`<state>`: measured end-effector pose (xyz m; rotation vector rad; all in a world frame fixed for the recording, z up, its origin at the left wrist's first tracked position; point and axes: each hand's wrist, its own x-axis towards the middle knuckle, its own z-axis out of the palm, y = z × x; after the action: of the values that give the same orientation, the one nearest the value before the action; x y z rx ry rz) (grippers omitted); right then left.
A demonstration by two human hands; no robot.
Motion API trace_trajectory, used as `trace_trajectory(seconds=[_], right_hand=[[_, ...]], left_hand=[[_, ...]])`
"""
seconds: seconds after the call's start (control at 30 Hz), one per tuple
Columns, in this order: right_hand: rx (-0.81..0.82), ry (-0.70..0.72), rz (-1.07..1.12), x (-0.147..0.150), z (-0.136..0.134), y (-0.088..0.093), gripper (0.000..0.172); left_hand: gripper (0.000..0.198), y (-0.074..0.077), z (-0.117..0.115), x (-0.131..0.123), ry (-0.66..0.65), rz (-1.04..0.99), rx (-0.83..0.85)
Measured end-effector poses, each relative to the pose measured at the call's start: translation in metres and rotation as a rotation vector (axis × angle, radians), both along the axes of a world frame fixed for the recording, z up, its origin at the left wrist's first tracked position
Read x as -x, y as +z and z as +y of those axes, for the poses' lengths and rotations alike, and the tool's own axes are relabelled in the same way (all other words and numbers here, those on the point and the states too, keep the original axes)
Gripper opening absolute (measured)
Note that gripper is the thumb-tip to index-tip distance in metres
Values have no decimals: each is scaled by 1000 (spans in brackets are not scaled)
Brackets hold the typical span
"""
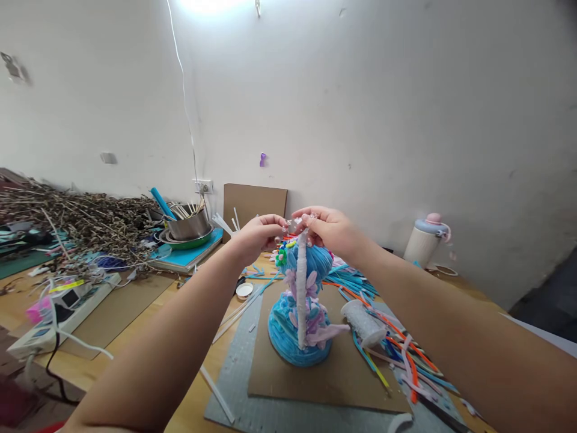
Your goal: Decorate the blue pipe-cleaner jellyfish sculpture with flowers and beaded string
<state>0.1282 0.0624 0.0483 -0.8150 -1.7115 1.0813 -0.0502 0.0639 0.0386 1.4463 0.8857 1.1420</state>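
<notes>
A blue craft figure (300, 331) with a round base stands upright on a brown cardboard square (288, 382). Pink petals and a white fuzzy upright strip (302, 294) run up its front, and green and yellow bits show near its top left. Above the figure's top, my left hand (264, 234) pinches one side of a string of small clear beads (298, 221). My right hand (329, 231) has its fingers closed on the other side of the beads, at the upper end of the white strip. The fingertips of both hands are near each other.
Right of the figure lie a spool (364, 323) and scattered coloured pipe cleaners (412, 361). A white bottle (422, 240) stands at the back right. On the left are a power strip (67, 319), a metal bowl (186, 227) of sticks and dried branches (103, 225). A white lid (244, 291) lies nearer the middle.
</notes>
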Motion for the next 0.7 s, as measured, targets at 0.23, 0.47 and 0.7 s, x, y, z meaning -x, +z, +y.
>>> trace_trajectory(seconds=[0.23, 0.47, 0.7], right_hand=[[41, -71, -96, 7, 0, 11, 12], [162, -43, 25, 7, -3, 18, 17], [207, 16, 89, 6, 1, 15, 16]], left_hand=[[14, 33, 2, -14, 81, 9, -265], [20, 12, -9, -10, 351, 213, -303], [26, -10, -2, 1, 121, 486, -76]])
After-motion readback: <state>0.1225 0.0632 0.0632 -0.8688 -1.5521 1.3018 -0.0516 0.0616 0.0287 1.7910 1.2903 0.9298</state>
